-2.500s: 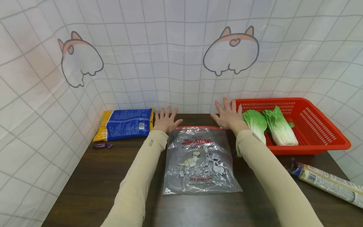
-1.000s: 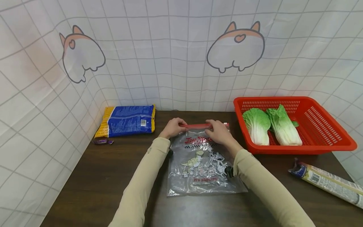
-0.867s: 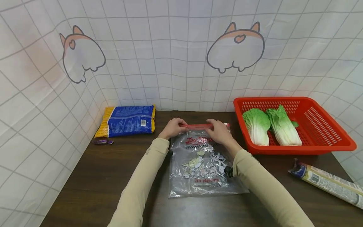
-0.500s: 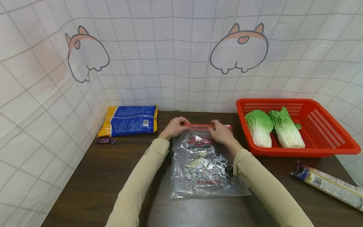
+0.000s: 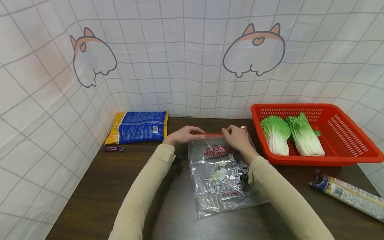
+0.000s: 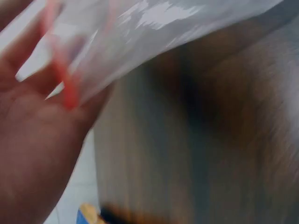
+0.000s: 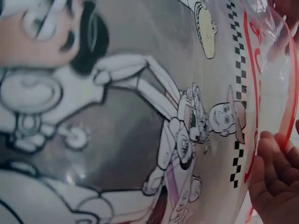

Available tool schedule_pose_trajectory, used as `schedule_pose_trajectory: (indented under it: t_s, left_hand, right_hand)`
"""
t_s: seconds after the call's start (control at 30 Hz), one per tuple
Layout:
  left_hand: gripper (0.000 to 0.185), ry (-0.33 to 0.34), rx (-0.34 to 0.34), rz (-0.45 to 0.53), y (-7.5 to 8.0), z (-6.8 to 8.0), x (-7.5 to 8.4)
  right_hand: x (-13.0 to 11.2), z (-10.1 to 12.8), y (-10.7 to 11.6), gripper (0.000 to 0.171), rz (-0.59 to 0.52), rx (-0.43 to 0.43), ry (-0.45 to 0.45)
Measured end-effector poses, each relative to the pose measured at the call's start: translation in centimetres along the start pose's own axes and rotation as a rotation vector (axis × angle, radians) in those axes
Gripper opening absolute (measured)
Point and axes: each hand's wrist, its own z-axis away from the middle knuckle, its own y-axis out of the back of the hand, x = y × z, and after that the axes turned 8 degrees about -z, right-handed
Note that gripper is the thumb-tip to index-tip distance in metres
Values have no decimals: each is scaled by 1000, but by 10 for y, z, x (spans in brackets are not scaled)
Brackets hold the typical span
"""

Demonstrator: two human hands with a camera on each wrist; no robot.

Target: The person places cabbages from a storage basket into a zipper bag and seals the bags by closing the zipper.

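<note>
Zip bag (image 5: pixel 220 173), clear and printed, flat on the desk (image 5: pixel 99 196), slightly skewed, below the middle of the far edge. Left hand (image 5: pixel 183 135) pinching the red zip strip (image 5: pixel 214 136) at the bag's top left corner; right hand (image 5: pixel 238 138) pinching the same strip farther along. At the far right corner, red basket (image 5: pixel 318 160) with two cabbages (image 5: pixel 275 135) inside. At the far left corner, blue-and-yellow packet (image 5: pixel 139 126), purple wrapper (image 5: pixel 113 149) just beside.

Both arms (image 5: pixel 139 191) reach forward, right hand (image 5: pixel 237 137) pinching, left hand (image 5: pixel 184 134) nearby apparently pinching too, though blurred.
</note>
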Motion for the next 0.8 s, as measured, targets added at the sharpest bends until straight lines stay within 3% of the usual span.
schedule_pose_trajectory:
  t_s: [0.07, 0.23, 0.43, 0.6, 0.8]
  left_hand:
    - [37, 4, -58, 68, 9, 5, -4]
    - [36, 2, -101, 243, 22, 10, -18]
    - [36, -36, -194, 267, 26, 15, -22]
    - [38, -75, -233, 287, 27, 22, -13]
    - [38, -144, -268, 231, 22, 19, 2]
  right_hand:
    - [1, 2, 2, 37, -16, 36, 26]
    - [2, 7, 11, 30, -83, 51, 55]
    - [-4, 20, 20, 25, -155, -15, 128]
    - [-13, 31, 28, 19, -210, -72, 188]
    - [-23, 40, 32, 13, -239, -109, 247]
